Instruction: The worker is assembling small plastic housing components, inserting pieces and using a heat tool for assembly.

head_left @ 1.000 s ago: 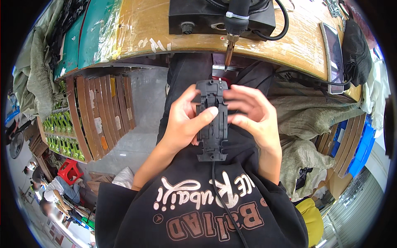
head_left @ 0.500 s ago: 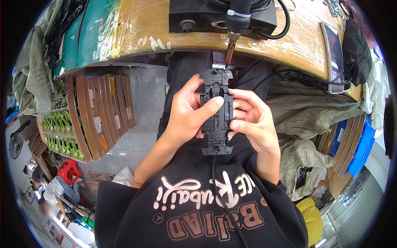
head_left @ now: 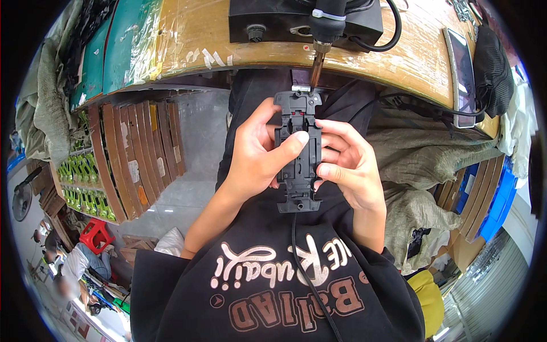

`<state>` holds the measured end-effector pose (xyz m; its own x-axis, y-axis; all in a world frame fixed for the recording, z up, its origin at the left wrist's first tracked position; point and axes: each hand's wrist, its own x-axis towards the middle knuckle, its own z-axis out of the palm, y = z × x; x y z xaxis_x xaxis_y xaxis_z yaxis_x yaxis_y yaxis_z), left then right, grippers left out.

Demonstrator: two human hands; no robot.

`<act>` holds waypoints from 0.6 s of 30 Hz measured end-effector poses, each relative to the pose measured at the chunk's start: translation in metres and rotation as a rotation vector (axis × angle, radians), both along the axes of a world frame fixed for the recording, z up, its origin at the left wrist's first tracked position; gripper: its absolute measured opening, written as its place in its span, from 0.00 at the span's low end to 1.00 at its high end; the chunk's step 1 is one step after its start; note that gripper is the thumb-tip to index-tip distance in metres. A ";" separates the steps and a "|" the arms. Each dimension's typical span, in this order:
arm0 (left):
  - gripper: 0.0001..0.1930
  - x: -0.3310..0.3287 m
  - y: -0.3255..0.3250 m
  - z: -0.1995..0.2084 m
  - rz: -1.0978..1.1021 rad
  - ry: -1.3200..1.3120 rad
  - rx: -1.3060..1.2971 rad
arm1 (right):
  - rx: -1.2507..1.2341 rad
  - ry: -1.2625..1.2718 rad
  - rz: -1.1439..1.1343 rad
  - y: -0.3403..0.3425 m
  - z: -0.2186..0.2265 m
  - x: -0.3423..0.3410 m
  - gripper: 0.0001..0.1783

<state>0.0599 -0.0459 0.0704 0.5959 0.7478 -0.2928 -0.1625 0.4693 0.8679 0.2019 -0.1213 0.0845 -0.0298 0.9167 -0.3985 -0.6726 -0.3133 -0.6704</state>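
Observation:
A long black plastic toy car chassis [head_left: 298, 157] is held lengthwise in front of my body. My left hand [head_left: 259, 148] is closed on its left side, with the thumb laid across the middle. My right hand [head_left: 354, 165] grips the right side between thumb and curled fingers. Some fingertips are hidden behind the chassis. At the far end, a soldering iron [head_left: 319, 60] points down over the table edge. Its tip is at the chassis's far right corner; I cannot tell whether they touch.
A black box with a knob [head_left: 256, 33] stands on the wooden table [head_left: 188, 40]. A phone [head_left: 459, 80] lies at the right. Wooden trays [head_left: 134, 159] stand to the left, near a red stool [head_left: 97, 235]; a person [head_left: 78, 267] sits beyond. A thin black cable [head_left: 310, 273] crosses my shirt.
The chassis has shifted very slightly away from my body, toward the soldering iron. Both hands keep the same hold.

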 end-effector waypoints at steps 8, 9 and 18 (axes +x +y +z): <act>0.16 -0.002 0.005 -0.010 -0.026 0.024 -0.003 | -0.041 0.017 -0.001 0.003 -0.010 -0.001 0.27; 0.16 -0.002 0.006 -0.012 -0.027 0.034 -0.004 | -0.039 0.017 -0.006 0.003 -0.010 -0.001 0.27; 0.16 0.003 0.007 -0.006 0.000 -0.008 0.002 | -0.021 0.020 -0.016 0.005 -0.005 0.001 0.27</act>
